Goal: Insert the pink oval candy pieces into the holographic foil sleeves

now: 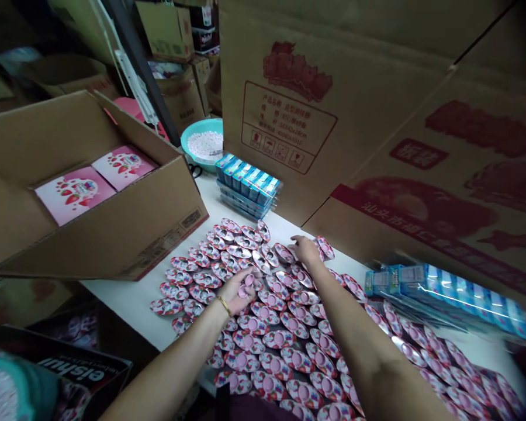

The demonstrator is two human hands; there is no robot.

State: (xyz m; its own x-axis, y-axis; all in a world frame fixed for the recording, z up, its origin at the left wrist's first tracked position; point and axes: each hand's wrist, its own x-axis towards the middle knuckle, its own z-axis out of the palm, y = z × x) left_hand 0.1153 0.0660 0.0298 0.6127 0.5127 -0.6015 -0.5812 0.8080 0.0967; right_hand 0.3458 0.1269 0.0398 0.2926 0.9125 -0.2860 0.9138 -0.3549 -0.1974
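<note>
Cardboard cartons [333,105] tower around a white desk [129,307] covered in oval pink strawberry-print packs [272,316]. Left hand [237,292] is curled palm-up around one pack [247,289]. Right hand [305,249] is nearer the far edge, half open, with another pack [325,248] lying long-axis slanted just past its fingertips; can't tell if it's holding anything.

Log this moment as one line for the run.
left hand: holds oval pink pack | right hand: at nearby packs | white table: rows of packs | beside: open carton of pink cards, teal basin
</note>
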